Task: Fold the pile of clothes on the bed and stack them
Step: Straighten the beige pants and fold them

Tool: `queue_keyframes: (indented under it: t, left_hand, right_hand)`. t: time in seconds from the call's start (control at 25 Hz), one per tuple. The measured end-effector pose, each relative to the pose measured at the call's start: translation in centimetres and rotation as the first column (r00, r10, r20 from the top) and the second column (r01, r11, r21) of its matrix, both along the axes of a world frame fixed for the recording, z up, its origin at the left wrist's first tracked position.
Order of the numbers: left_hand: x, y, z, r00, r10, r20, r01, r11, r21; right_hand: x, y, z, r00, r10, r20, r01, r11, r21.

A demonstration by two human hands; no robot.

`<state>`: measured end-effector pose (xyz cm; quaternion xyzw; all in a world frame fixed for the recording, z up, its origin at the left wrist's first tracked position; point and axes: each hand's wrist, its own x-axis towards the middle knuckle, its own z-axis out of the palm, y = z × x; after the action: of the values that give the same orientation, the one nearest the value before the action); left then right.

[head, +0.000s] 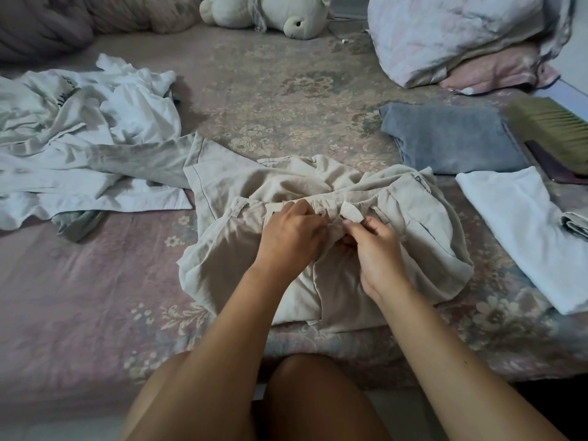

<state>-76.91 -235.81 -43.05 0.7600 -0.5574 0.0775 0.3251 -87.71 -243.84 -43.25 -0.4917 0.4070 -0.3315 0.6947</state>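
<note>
Beige trousers (331,237): spread rumpled at the near middle of the bed (95,297), waistband up towards the hands, lower hem close to the near edge of the mattress
Left hand (291,235): palm down on the waistband, fingers curled onto the cloth at the fly, gripping it
Right hand (374,246): just beside the left, thumb and fingers pinching the waistband tab (the small flap stands up above the fingertips)
Unfolded pile (82,135): pale shirts heaped at the left, one sleeve reaching across to touch the trousers
Folded grey item (451,138): flat at the right, well apart from the trousers
Folded white item (521,230): lying near the right edge, just beside the trousers' right side
Brush (553,128): at the far right edge, next to the grey item
Open room: bare floral sheet beyond the trousers, up to the soft toy (270,14) and the bundled bedding (461,33)
</note>
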Motion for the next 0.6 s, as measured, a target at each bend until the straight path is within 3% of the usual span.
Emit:
queue_keyframes:
  t: [0.16, 0.32, 0.52, 0.6]
  left_hand:
    - [0.6, 0.2, 0.6, 0.991, 0.079, -0.106, -0.083, 0.996, -0.033]
    - [1.9, -1.7, 0.9, 0.960, 0.245, -0.137, -0.195, 0.933, 0.302]
    - [2.1, -1.7, 1.4, 0.860, 0.209, -0.465, -0.097, 0.962, 0.254]
    - [1.8, -1.5, 1.4, 0.827, 0.179, -0.532, -0.052, 0.968, 0.245]
  right_hand:
    - [-0.2, 0.0, 0.2, 1.000, 0.010, 0.001, -0.010, 1.000, 0.000]
    - [-0.1, 0.1, 0.3, 0.999, 0.021, -0.049, -0.025, 0.997, -0.076]
    - [-0.2, -0.1, -0.5, 0.975, 0.057, -0.217, -0.101, 0.975, -0.197]
    - [-0.1, -0.2, -0.9, 0.955, 0.054, -0.292, -0.123, 0.967, -0.223]
